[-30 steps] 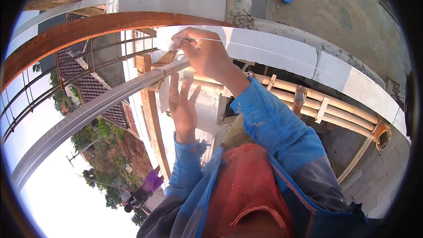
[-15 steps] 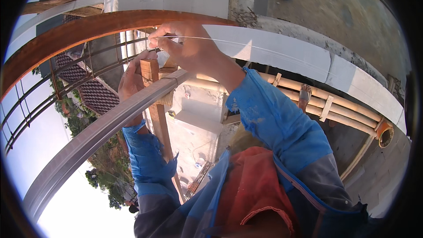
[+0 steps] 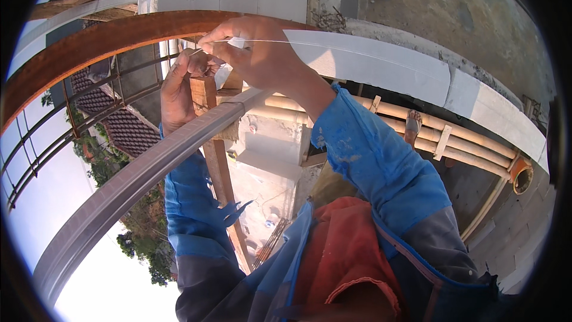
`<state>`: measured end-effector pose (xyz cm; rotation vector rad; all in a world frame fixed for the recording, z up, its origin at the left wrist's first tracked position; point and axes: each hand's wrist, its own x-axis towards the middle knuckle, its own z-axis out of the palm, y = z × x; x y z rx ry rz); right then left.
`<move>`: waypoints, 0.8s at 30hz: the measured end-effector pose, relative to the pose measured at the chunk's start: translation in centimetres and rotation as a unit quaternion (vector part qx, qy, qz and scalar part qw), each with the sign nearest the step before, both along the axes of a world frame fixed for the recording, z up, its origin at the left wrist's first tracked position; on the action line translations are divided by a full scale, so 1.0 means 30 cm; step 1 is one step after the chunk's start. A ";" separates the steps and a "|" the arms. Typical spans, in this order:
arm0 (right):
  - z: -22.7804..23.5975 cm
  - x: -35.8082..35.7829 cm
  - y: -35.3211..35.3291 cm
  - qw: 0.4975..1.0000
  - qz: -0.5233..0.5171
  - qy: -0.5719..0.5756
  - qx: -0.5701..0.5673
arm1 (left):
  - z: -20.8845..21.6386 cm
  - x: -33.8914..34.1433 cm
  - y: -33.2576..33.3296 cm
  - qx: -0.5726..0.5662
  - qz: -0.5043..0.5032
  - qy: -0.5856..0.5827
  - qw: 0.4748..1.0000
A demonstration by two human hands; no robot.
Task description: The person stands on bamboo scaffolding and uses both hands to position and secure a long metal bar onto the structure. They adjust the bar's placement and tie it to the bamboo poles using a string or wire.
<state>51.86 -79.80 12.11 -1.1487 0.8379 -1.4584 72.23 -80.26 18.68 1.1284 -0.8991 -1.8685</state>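
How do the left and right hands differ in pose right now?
The left hand points its fingers upward beside the wooden post; the right hand points its fingers toward the picture's left.
The grey metal bar passes in front of the left wrist, whereas the right hand and wrist overlap its far end.
Both hands have bent fingers, with fingertips close together near the white string.

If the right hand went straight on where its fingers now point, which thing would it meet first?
Probably the left hand, just beyond the fingertips of the right hand; depth is unclear here, so it might pass over instead.
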 end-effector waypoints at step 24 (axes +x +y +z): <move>-0.030 -0.135 0.337 0.999 0.019 -0.003 0.029 | -0.004 0.248 0.122 -0.182 -0.055 -0.467 0.864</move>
